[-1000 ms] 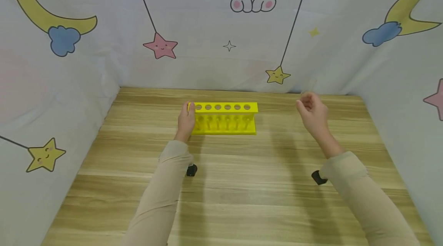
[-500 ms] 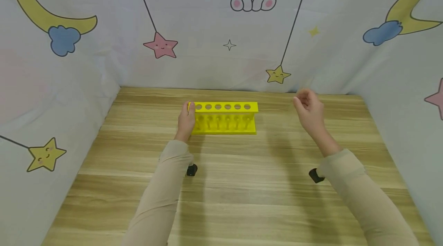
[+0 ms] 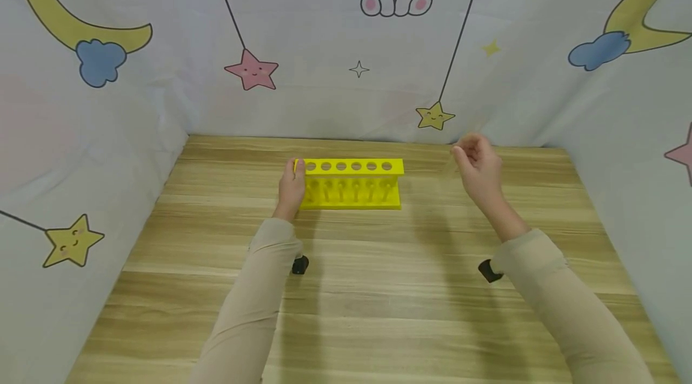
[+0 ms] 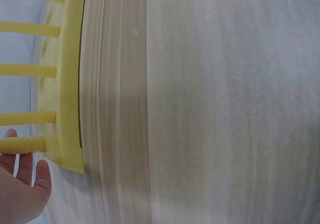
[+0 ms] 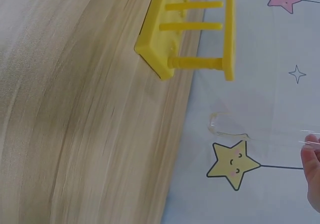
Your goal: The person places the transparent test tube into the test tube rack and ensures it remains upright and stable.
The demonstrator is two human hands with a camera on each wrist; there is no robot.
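A yellow test tube rack (image 3: 348, 171) stands upright near the back of the table, with a row of round holes along its top plate. My left hand (image 3: 292, 188) grips the rack's left end; in the left wrist view its fingers curl round the end post (image 4: 20, 145). To the right of the rack and above the table, my right hand (image 3: 481, 170) pinches a clear test tube (image 5: 260, 127) near one end. The tube's rounded end points down toward the table, tilted. In the head view the tube is barely visible. No tube shows in the rack's holes.
The wood-grain table (image 3: 367, 312) ends at a white cloth backdrop (image 3: 319, 107) printed with stars and moons, which also rises on both sides. A small black device (image 3: 300, 265) sits under the left cuff, another black device (image 3: 490, 271) under the right cuff.
My right hand has moved slightly left and toward the back, bringing the test tube nearer the rack. The left hand and the rack have stayed in place.
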